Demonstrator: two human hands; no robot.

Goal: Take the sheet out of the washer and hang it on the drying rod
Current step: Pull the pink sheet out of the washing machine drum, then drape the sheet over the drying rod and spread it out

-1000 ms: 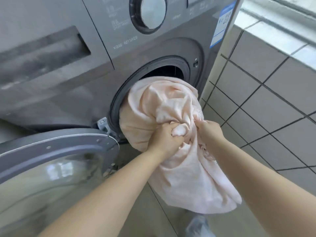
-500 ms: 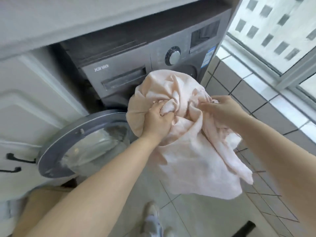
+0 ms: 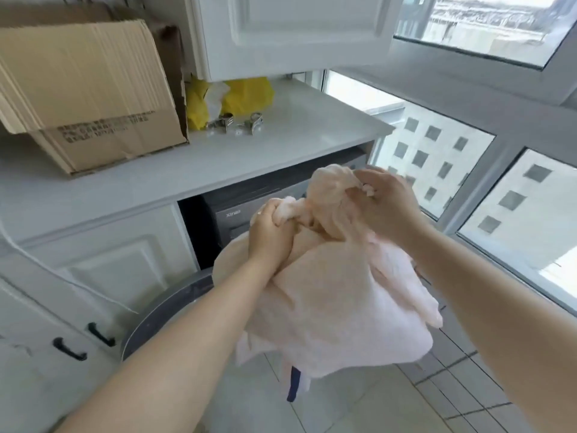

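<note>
In front of the washer (image 3: 231, 214), tucked under the white counter (image 3: 281, 142), you have the pale pink sheet (image 3: 327, 301) bunched up and lifted in both hands. Your left hand (image 3: 270, 235) is fisted around a twisted knot of fabric, fingers curled tight; your right hand (image 3: 385, 207) pinches a higher fold between thumb and fingertips, a small tuft poking out past them. Holding it gathered this way looks meant to keep the loose, heavy bulk from dragging on the tiled floor (image 3: 390, 401), though the lower part sags well below your wrists. The sheet appears fully out of the drum, and the washer door (image 3: 162, 310) stands open at your lower left; the drum opening is hidden behind the cloth, so you cannot tell what else is inside. No drying rod is in view. On the counter's back left corner sits an open cardboard box (image 3: 93, 98), contents unseen, with yellow bags (image 3: 246, 92) and metal clips (image 3: 237, 123) just beside it.
</note>
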